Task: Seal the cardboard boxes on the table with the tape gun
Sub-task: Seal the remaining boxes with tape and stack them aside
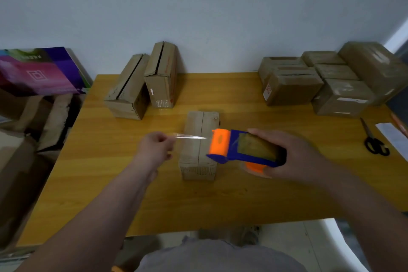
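My right hand (295,157) is wrapped around the back of the blue and orange plastic tape gun (240,150), fingers curled over its brown roll. It holds the gun just above the right edge of the small plain cardboard box (196,161), which lies lengthwise in the middle of the yellow wooden table (106,183). My left hand (154,148) pinches the free end of the clear tape strip (191,137) between thumb and curled fingers. The strip runs taut from the gun's orange roller across the box top. I cannot tell whether it touches the cardboard.

At the back left stand two brown cardboard boxes with open seams (130,88). The taller one carries red print down its side and a small white sticker, both too blurred to read. At the back right sits a cluster of taped brown boxes (326,81); the nearest bears a red-and-white label (267,91) I cannot read. Black-handled scissors (374,141) lie near the table's right edge. Left of the table, a purple and magenta carton (42,73) shows a white square logo; its lettering is illegible.
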Motion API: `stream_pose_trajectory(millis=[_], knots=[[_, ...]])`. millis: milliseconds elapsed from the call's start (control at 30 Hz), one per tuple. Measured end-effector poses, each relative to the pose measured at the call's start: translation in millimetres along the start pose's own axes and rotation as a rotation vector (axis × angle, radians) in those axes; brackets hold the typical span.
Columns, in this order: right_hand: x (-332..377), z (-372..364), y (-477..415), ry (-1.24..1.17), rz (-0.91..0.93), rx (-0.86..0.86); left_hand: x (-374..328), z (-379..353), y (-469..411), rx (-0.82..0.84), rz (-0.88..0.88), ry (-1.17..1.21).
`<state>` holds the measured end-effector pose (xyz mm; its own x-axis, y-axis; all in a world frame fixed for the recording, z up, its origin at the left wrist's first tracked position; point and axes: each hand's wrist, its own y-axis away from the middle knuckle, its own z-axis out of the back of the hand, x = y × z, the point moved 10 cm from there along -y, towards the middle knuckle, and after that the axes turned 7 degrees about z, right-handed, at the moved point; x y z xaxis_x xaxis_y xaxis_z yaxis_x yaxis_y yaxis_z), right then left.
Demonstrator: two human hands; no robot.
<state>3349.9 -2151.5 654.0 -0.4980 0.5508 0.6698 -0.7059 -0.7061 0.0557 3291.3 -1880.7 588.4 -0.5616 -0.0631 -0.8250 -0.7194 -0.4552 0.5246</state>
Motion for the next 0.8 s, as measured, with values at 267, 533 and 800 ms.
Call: stream_pose_trajectory(millis=[267,533,800], knots=[[-23,7,17,0.064,-0.011,-0.005,28,26,0,-0.052,-0.011,-0.023],[-37,-3,25,0.098,-0.048,0.032,39,19,13,-0.146,-0.062,-0.057],[-52,-8,26,0.105,-0.103,0.063,40,15,14,-0.193,-0.079,-0.092]])
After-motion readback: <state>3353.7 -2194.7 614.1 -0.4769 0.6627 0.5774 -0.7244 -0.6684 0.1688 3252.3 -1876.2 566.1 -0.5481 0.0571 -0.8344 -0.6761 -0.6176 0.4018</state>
